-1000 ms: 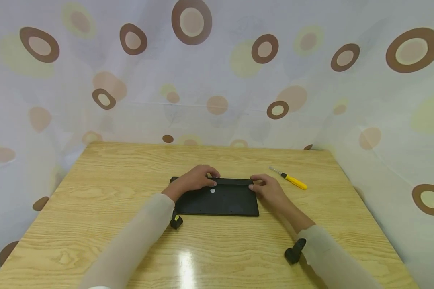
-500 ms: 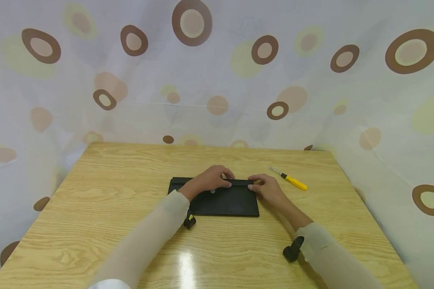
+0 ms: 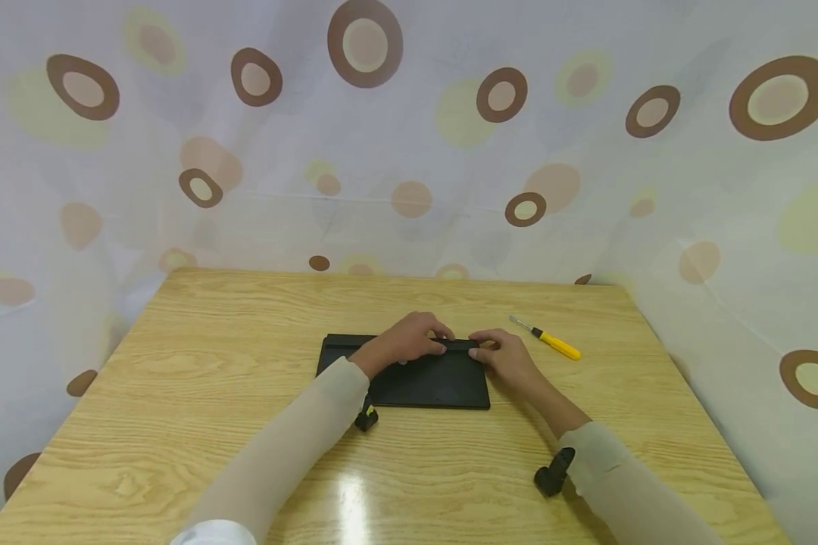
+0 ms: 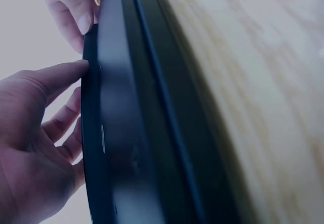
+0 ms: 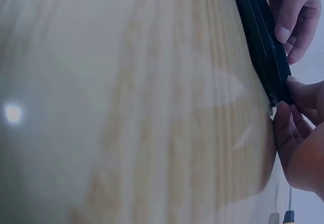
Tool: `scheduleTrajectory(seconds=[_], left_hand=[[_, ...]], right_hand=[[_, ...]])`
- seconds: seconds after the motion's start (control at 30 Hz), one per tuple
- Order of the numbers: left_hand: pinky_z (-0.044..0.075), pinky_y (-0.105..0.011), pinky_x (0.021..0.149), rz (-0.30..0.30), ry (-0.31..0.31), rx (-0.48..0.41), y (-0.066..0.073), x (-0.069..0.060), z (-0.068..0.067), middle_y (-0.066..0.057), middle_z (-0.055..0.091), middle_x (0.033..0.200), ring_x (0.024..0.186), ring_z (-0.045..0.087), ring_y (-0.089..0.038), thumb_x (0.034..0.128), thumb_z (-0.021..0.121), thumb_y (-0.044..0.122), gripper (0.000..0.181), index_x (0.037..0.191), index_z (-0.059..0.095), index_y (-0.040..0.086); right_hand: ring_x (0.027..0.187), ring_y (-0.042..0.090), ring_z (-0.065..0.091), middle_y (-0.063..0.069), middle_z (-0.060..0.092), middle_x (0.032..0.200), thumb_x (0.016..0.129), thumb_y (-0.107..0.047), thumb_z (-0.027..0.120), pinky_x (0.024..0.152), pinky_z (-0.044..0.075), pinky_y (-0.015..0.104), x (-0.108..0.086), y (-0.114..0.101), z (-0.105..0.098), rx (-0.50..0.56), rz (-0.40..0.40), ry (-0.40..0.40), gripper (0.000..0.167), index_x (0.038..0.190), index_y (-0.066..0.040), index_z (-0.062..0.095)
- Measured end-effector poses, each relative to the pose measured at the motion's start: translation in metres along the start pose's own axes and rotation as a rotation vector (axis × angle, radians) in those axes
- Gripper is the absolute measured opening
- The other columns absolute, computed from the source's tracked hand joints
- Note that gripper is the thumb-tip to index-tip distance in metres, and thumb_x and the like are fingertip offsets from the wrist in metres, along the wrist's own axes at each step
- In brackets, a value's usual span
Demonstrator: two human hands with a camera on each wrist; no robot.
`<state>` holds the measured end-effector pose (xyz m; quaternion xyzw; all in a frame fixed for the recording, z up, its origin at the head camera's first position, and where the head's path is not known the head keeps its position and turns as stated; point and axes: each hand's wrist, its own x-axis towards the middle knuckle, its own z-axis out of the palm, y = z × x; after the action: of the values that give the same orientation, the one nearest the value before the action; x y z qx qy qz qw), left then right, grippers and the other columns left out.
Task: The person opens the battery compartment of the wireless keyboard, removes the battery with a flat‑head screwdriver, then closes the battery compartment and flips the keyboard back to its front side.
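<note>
On the wooden table (image 3: 450, 469), near the right hand (image 3: 507, 359), a yellow-handled screwdriver (image 3: 557, 344) is seen; the middle of the black slab (image 3: 436, 382), laid flat there, is partly covered by the left hand (image 3: 407, 339). Since a second ago, the left hand has been shifted rightward; the slab's far edge is pinched between left thumb and fingers, its far right corner likewise by the right. The rectangular slab is edged at the far side by a raised bar (image 3: 348, 339)
</note>
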<state>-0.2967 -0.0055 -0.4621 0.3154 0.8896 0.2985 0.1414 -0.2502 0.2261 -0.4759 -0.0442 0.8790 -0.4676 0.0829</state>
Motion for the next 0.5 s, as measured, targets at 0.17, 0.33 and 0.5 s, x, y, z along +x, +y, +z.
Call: scheduleTrajectory(seconds=[0.17, 0.33, 0.5], left_hand=[[0.051, -0.032, 0.086, -0.021, 0.012, 0.024, 0.004, 0.001, 0.002, -0.002, 0.064, 0.122, 0.106, 0.060, -0.017, 0.0987, 0.067, 0.023, 0.030, 0.129, 0.071, 0.020], [0.052, -0.032, 0.081, -0.058, 0.045, 0.059, 0.008, 0.003, 0.005, 0.003, 0.068, 0.124, 0.101, 0.063, -0.014, 0.0978, 0.068, 0.027, 0.028, 0.125, 0.073, 0.023], [0.052, -0.035, 0.084, -0.087, 0.056, 0.070, 0.011, 0.005, 0.007, 0.005, 0.068, 0.125, 0.105, 0.064, -0.015, 0.0973, 0.069, 0.030, 0.025, 0.121, 0.074, 0.024]], right_hand=[[0.080, 0.021, 0.063, 0.019, 0.064, 0.121, 0.098, -0.015, 0.067, 0.068, 0.052, 0.030, 0.000, 0.001, 0.000, -0.006, 0.001, 0.008, 0.033, 0.130, -0.006, 0.066], [0.081, 0.021, 0.062, 0.020, 0.063, 0.122, 0.097, -0.016, 0.068, 0.068, 0.052, 0.031, 0.001, 0.001, 0.001, -0.005, 0.004, 0.014, 0.033, 0.129, -0.006, 0.067], [0.076, 0.019, 0.060, 0.020, 0.063, 0.122, 0.098, -0.015, 0.067, 0.066, 0.051, 0.030, 0.003, 0.002, 0.001, -0.006, -0.004, 0.007, 0.033, 0.129, -0.005, 0.066]])
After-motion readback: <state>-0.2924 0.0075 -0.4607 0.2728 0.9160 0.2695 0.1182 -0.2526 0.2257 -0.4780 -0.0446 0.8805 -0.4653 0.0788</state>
